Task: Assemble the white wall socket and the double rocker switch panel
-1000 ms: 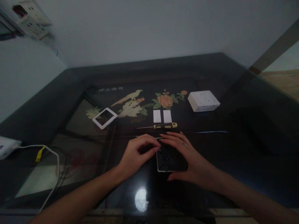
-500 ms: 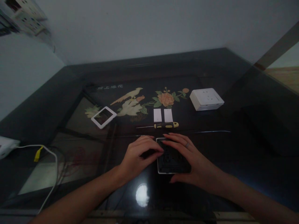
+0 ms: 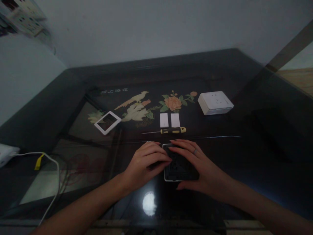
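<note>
Left hand (image 3: 143,163) has curled tighter beside the square, white-rimmed dark switch module (image 3: 176,166); right hand (image 3: 193,166) lies flat over it, neither grip closed around it. Best kept pinned to the glossy black counter (image 3: 244,153) just beyond the fingertips.

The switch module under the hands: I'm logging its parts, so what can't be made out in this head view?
- Switch module: right side hidden under right hand; dim light blurs its inner parts.
- Left hand: fingertips' contact unclear.
- White socket: markings too small.

Dim, underexposed view; round glare spot on glossy desk (image 3: 220,65) near front edge; corners blurred, wide-angle bowed.
</note>
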Tool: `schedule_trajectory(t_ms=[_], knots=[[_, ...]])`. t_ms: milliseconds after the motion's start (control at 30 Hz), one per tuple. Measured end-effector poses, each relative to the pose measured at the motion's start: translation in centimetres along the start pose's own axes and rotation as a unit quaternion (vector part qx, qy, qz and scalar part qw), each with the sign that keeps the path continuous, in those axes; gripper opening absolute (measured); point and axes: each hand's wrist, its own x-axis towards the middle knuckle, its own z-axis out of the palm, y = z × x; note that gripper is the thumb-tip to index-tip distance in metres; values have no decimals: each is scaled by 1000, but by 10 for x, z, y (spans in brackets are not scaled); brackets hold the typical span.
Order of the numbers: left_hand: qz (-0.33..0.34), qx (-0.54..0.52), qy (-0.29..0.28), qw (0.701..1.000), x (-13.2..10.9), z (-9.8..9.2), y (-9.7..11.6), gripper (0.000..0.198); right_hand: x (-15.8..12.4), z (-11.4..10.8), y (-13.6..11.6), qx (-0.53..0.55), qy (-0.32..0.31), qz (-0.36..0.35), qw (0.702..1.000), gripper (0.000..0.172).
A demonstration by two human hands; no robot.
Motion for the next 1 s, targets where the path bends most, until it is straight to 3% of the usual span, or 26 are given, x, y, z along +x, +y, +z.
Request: schedule_trajectory(t_ms=[200, 600, 1000], knots=[[-18, 13, 3, 1000, 0, 1, 2, 8, 2, 0, 0, 8, -3, 7, 1000, 82], [-137, -36, -7, 990, 2, -1, 8, 9, 3, -2, -1, 14, -13, 14, 1000, 80], [-102, 11, 8, 995, -2, 3, 9, 7, 4, -3, -2, 16, -16, 19, 1000, 80]])
